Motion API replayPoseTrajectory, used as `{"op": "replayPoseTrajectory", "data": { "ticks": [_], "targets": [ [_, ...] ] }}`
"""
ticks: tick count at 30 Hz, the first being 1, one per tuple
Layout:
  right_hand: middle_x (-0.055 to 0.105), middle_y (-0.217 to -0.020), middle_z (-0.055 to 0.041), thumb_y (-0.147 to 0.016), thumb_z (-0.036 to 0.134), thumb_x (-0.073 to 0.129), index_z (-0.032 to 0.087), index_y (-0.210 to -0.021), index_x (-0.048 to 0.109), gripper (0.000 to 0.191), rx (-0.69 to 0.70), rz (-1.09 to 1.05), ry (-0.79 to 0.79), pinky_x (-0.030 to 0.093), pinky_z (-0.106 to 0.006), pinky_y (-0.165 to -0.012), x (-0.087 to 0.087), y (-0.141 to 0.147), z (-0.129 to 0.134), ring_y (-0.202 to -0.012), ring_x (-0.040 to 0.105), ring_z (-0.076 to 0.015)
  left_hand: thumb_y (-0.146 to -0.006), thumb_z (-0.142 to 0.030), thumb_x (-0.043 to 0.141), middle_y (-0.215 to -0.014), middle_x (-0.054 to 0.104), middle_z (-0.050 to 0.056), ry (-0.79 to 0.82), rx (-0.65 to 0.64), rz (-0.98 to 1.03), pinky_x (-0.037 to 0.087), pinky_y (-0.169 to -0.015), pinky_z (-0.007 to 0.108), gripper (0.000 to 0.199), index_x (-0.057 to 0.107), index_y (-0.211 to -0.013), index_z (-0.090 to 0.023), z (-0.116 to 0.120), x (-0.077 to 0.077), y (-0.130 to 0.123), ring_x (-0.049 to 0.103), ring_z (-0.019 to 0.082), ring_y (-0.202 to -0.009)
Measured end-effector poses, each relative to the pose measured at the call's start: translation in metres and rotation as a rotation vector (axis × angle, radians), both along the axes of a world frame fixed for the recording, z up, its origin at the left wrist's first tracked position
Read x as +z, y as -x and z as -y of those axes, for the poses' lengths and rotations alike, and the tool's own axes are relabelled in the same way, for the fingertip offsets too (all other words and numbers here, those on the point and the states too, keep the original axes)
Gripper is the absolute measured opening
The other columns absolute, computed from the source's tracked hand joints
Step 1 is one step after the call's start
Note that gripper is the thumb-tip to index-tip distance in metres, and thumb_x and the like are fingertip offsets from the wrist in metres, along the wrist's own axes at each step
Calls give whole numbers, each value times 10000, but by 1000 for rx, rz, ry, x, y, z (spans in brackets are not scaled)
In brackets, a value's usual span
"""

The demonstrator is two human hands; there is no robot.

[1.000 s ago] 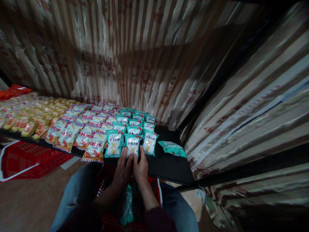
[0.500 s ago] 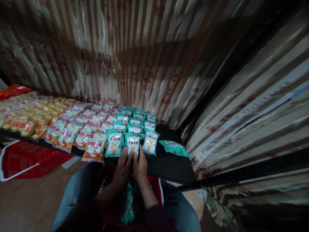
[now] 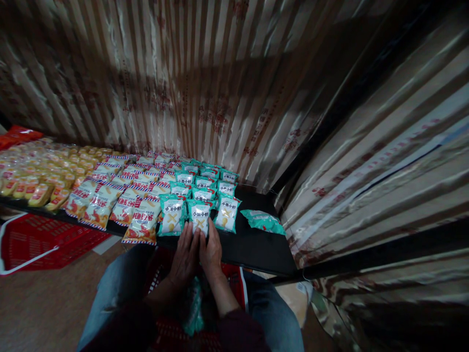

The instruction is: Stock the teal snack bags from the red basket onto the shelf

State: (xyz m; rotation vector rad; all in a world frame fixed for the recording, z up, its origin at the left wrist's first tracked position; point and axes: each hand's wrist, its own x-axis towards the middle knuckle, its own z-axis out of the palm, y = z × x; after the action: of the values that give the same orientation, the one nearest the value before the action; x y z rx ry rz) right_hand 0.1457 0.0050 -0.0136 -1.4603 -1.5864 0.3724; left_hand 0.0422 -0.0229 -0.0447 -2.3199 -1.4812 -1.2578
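A green-and-white snack bag [image 3: 200, 211] leans at the front of several rows of matching bags on a black shelf [image 3: 252, 254]. My left hand [image 3: 185, 256] holds its lower left part, fingers stretched forward and close together. At the lower right of the same bag is my right hand [image 3: 211, 250], the thumb side towards the left hand. Both hands grip the bag between them; its bottom edge is hidden by the fingers. One like bag [image 3: 172, 215] stands just to the left and another [image 3: 227, 213] just to the right.
Blue-and-red striped snack bags [image 3: 141, 222] and yellow packaged snacks [image 3: 40, 194] fill the shelf leftward. A green bag [image 3: 263, 221] lies flat at right. A red basket [image 3: 244, 293] with green bags sits between my knees; another red basket [image 3: 40, 244] stands left. Striped sheeting [image 3: 205, 98] hangs behind.
The view has shifted slightly, so everything appears a little further left and up. Both hands stay at the same snack bag.
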Motion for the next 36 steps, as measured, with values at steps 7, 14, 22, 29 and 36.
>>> {"op": "replayPoseTrajectory", "data": {
  "ticks": [7, 14, 22, 29, 36],
  "targets": [
    [545, -1369, -171, -950, 460, 338, 118, -1368, 480, 558, -16, -11, -15, 420, -469, -1060, -1, -5, 6, -1284, 502, -255, -948, -198, 410, -1595, 42, 195, 61, -15, -16, 326, -1091, 585, 690, 40, -1529, -220, 7, 11, 2, 78, 357, -1461],
    [563, -1343, -156, -959, 404, 330, 159, -1306, 532, 470, -42, -37, -108, 417, -487, -1054, 6, -11, 14, -1289, 488, -246, -950, -181, 418, -1590, 96, 192, -16, -42, -1, 339, -1098, 571, 670, 81, -1527, -219, 14, 17, -4, 85, 342, -1459],
    [453, -1428, -191, -962, 425, 274, 132, -1329, 472, 509, -238, -82, -159, 343, -510, -1087, 9, -51, 2, -1356, 391, -257, -965, -160, 294, -1591, 138, 168, 63, -318, 204, 338, -1135, 494, 577, 123, -1517, -156, 16, 53, -54, 135, 260, -1470],
    [425, -1451, -204, -906, 536, 265, 104, -1372, 421, 654, -195, -90, -42, 333, -500, -1094, -7, -78, -27, -1368, 373, -285, -981, -288, 319, -1587, 103, 211, 324, -89, 362, 262, -1161, 553, 508, 349, -1433, -58, -22, 63, -106, 40, 307, -1471],
    [590, -1299, -166, -864, 515, 349, 137, -1407, 395, 663, -175, -239, 101, 467, -427, -945, -7, -75, -43, -1143, 585, -273, -963, -306, 324, -1523, 307, 226, 486, -9, 487, 255, -1164, 548, 499, 448, -1372, -48, -53, 49, -117, 204, 317, -1448]
  ]
}}
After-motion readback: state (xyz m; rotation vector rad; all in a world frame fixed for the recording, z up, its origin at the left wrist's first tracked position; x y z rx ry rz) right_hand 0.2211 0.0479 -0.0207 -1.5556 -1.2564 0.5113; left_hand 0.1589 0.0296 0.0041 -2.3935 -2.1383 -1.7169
